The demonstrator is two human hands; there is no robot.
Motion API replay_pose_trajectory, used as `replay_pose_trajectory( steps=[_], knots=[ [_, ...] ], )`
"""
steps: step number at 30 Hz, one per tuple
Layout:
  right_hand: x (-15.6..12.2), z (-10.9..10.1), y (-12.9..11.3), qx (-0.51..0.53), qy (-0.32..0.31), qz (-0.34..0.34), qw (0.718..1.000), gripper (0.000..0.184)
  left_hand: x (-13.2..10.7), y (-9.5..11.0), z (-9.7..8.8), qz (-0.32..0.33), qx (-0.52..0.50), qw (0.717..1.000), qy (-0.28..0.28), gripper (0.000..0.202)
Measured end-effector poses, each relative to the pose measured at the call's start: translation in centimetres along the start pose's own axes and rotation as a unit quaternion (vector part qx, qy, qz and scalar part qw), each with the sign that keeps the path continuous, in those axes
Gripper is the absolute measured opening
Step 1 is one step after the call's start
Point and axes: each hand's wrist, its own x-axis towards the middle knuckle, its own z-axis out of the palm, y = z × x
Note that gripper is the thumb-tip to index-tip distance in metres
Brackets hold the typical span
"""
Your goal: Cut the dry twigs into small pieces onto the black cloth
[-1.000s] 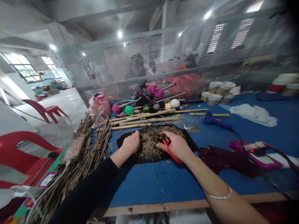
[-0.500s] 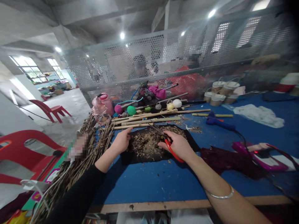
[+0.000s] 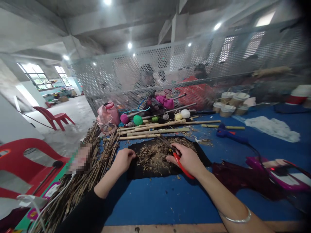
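Observation:
A black cloth lies on the blue table, covered with a heap of brown chips. My right hand rests on the cloth's right part, closed around red-handled scissors whose blades point up-left over the chips. My left hand sits at the cloth's left edge with its fingers curled onto the fabric, apparently gripping the edge.
A pile of thin dry sticks lies to the left. Bamboo rods, yarn balls and a pink bottle lie behind the cloth. A blue glue gun and dark red cloth lie to the right. People sit behind a mesh screen.
My left hand has moved from the middle of the cloth to its left edge and curled onto it. My right hand has kept the scissors in place.

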Motion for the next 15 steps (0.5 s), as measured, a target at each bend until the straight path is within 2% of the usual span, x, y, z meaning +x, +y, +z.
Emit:
replay_pose_trajectory(
  steps=[3,7,10,15],
  knots=[
    [0.0,0.0,0.0,0.005,0.000,-0.002,1.000,0.045,1.0,1.7,-0.3,0.065,-0.054,0.996,0.038,0.018],
    [-0.1,-0.2,-0.1,0.012,-0.007,0.007,1.000,0.045,2.4,3.2,1.0,0.128,-0.042,0.991,-0.014,0.018],
    [-0.1,-0.4,-0.2,0.015,-0.010,0.011,1.000,0.044,2.9,2.8,2.3,0.132,-0.022,0.990,-0.032,0.021],
    [0.0,-0.3,-0.2,0.018,-0.008,0.008,1.000,0.044,3.0,2.2,3.2,0.114,0.014,0.993,-0.016,0.024]
  ],
)
